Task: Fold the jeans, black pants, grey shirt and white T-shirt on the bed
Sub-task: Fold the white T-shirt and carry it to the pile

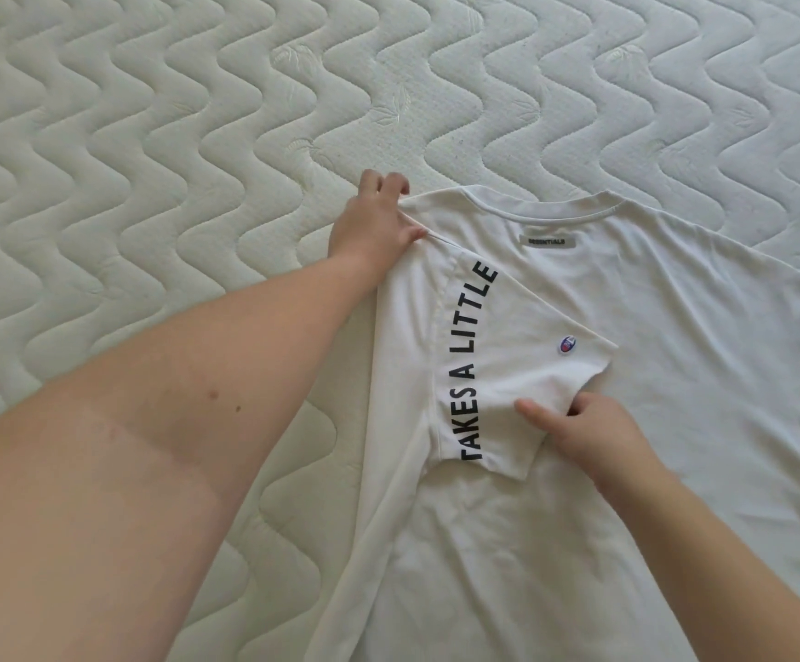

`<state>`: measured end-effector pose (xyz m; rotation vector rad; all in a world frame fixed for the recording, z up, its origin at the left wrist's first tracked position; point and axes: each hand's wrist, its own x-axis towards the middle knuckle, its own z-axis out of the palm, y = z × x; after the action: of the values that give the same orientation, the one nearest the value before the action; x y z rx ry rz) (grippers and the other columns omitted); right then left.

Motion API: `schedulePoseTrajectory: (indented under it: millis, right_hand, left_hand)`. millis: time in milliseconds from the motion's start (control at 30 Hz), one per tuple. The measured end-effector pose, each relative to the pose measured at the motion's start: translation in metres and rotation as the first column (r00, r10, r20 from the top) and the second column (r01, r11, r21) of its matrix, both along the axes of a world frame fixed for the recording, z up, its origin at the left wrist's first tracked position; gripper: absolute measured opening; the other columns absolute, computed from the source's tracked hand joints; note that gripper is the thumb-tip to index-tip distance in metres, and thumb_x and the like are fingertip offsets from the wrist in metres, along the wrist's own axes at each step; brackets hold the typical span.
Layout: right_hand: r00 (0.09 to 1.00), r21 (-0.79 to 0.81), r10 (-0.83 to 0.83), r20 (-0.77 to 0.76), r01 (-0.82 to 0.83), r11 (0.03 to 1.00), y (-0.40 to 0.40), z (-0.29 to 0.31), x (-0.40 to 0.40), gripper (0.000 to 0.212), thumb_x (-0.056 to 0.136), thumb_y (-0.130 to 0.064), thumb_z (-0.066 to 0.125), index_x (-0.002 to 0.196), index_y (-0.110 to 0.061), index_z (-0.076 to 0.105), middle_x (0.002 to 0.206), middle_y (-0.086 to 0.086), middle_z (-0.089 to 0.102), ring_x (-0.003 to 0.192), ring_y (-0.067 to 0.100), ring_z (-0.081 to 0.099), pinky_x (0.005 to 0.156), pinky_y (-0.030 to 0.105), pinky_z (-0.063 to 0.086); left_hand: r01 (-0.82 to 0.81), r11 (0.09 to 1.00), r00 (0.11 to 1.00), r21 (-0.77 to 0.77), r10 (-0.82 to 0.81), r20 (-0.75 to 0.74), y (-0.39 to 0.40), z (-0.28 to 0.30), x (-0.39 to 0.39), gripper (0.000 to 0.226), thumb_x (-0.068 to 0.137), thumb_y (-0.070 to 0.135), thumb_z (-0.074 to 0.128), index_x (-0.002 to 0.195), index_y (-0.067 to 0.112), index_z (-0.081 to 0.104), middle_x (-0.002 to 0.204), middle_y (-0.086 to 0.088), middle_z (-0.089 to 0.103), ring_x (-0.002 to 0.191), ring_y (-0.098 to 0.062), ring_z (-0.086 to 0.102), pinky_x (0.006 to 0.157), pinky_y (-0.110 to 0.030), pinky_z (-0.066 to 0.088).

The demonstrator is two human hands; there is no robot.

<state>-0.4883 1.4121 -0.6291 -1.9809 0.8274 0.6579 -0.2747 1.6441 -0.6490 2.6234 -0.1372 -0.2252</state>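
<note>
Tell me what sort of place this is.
Probably a bedroom: a bare white quilted mattress with wavy stitching fills the view, and a white printed T-shirt lies spread on it, held by the left hand and right hand.

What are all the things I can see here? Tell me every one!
White T-shirt: one, white with black letters, spread flat on the bed, its left sleeve folded in over the body.
Folded sleeve: one, white, reads TAKES A LITTLE, lying on the shirt's left part.
Neck label: one, grey, just below the collar.
Small logo patch: one, red and blue, on the folded sleeve.
Mattress: one, off-white with wavy quilting, under everything.
Left hand: one, pinching the shirt's shoulder edge.
Right hand: one, gripping the sleeve's lower edge.
</note>
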Motion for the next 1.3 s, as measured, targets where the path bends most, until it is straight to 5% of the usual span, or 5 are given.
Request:
schedulePoseTrajectory:
  millis: [333, 533, 700, 1067, 1300]
  right_hand:
    - [0.987, -0.492, 0.088, 0.132, -0.011, 0.870, 0.010, 0.013, -0.021, 0.046, 0.091, -0.062, 0.046, 0.081, -0.017, 0.053, 0.080, 0.006, 0.061, 0.074, 0.028, 0.052, 0.063, 0.035, 0.037]
    - [1.000, 0.162, 0.001, -0.016, 0.002, 0.987, 0.112, -0.001, -0.088, 0.032, 0.090, -0.036, 0.061, 0.110, -0.012, 0.064, 0.100, 0.009, 0.072, 0.096, 0.028, 0.068, 0.090, 0.047, 0.053]
    - [0.986, 0.313, -0.154, -0.055, 0.164, 0.936, 0.145, 0.000, -0.102, 0.032, 0.083, -0.028, 0.070, 0.109, -0.010, 0.062, 0.101, 0.006, 0.069, 0.094, 0.025, 0.066, 0.092, 0.044, 0.052]
    - [0.967, 0.536, 0.095, -0.236, 0.048, 0.843, 0.155, 0.015, -0.148, 0.018, 0.092, -0.026, 0.065, 0.108, -0.020, 0.064, 0.103, 0.002, 0.071, 0.089, 0.016, 0.066, 0.082, 0.030, 0.052]
    - [0.986, 0.498, -0.054, -0.156, 0.126, 0.858, 0.161, 0.022, -0.190, 0.021, 0.095, -0.018, 0.057, 0.116, -0.013, 0.060, 0.099, 0.008, 0.069, 0.085, 0.021, 0.070, 0.061, 0.030, 0.059]
  left_hand:
    - [-0.306, 0.947, 0.945, -0.098, 0.290, -0.154, 0.034, 0.023, -0.143, 0.015, 0.095, 0.034, 0.055, 0.097, 0.019, 0.055, 0.087, 0.001, 0.058, 0.081, -0.021, 0.055, 0.069, -0.028, 0.036]
    - [-0.393, 0.918, 0.822, -0.053, 0.325, -0.468, 0.049, 0.012, -0.268, 0.017, 0.096, 0.030, 0.054, 0.089, 0.016, 0.059, 0.090, -0.008, 0.070, 0.087, -0.027, 0.066, 0.079, -0.034, 0.052]
    - [-0.341, 0.938, 0.762, 0.064, 0.316, -0.565, 0.057, 0.014, -0.335, 0.027, 0.100, 0.029, 0.045, 0.096, 0.010, 0.063, 0.104, -0.017, 0.069, 0.099, -0.034, 0.063, 0.079, -0.035, 0.047]
    - [-0.219, 0.964, 0.701, 0.151, 0.263, -0.663, 0.066, 0.044, -0.412, 0.044, 0.105, 0.027, 0.023, 0.117, 0.001, 0.057, 0.128, -0.023, 0.057, 0.120, -0.037, 0.052, 0.096, -0.040, 0.039]
    - [-0.431, 0.902, 0.617, 0.017, 0.309, -0.724, 0.074, 0.062, -0.438, 0.037, 0.103, 0.026, 0.030, 0.103, 0.002, 0.059, 0.102, -0.021, 0.066, 0.090, -0.033, 0.066, 0.081, -0.043, 0.053]
